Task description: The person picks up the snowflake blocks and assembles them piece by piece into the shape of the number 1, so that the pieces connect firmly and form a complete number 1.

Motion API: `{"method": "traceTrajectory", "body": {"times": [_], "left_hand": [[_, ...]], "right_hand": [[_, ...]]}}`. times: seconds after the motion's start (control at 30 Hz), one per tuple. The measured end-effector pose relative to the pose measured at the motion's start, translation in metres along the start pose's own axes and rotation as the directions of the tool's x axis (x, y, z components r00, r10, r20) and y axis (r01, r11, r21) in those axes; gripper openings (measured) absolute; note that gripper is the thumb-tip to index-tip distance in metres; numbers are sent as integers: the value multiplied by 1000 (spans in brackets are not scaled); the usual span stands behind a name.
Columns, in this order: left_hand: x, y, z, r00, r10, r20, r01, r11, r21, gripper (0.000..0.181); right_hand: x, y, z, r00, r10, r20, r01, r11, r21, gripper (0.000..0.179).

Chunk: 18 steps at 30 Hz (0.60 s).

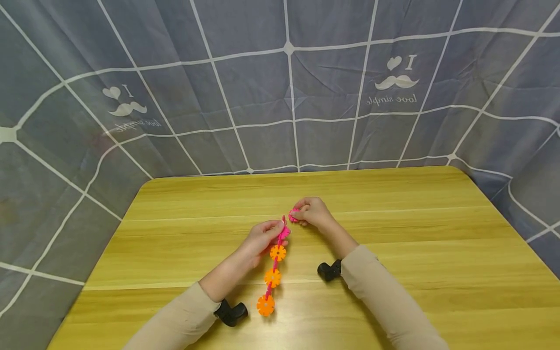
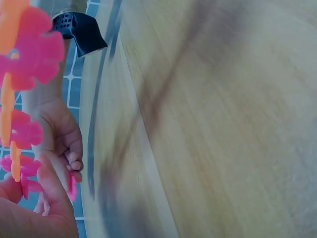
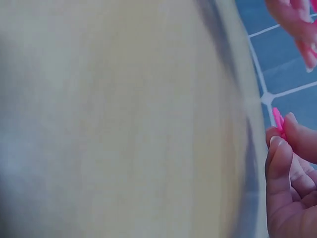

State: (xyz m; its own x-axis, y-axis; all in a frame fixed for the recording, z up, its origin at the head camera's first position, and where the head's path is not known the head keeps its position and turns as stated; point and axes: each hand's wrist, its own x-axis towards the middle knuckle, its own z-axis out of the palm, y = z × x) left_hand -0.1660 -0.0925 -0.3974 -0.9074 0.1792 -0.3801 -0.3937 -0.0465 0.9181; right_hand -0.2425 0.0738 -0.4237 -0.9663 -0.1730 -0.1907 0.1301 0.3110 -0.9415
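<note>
My left hand [image 1: 261, 236] pinches the far end of a chain of snowflake building discs [image 1: 273, 278], orange and pink ones slotted crosswise into each other. The chain trails back toward the near side, with an orange disc [image 1: 265, 306] at its end. Just right of that pinched end, my right hand [image 1: 312, 212] holds a single pink snowflake disc [image 1: 294, 215] between thumb and fingers. A small gap separates this disc from the chain. In the right wrist view the pink disc [image 3: 279, 120] is seen edge-on, mostly hidden by the fingertips.
A wooden table [image 1: 415, 233] lies under both hands. Black wrist-worn devices [image 1: 232, 313] hang at both sleeve cuffs. Behind the table's far edge hangs a grey curtain [image 1: 258, 92] with white grid lines.
</note>
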Motion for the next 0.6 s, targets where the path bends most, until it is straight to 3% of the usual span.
{"method": "traceTrajectory", "body": {"times": [0.23,0.6], "left_hand": [[-2,-2,1,999,12,45,-13,1000,10,39],[-4,-2,4,995,43,91,-45,999,19,40]], "right_hand": [[-13,-6,-3,998,17,54,-24,989,144,19],[-31,-27,-6,996,-29,84,19,993,117,19]]}}
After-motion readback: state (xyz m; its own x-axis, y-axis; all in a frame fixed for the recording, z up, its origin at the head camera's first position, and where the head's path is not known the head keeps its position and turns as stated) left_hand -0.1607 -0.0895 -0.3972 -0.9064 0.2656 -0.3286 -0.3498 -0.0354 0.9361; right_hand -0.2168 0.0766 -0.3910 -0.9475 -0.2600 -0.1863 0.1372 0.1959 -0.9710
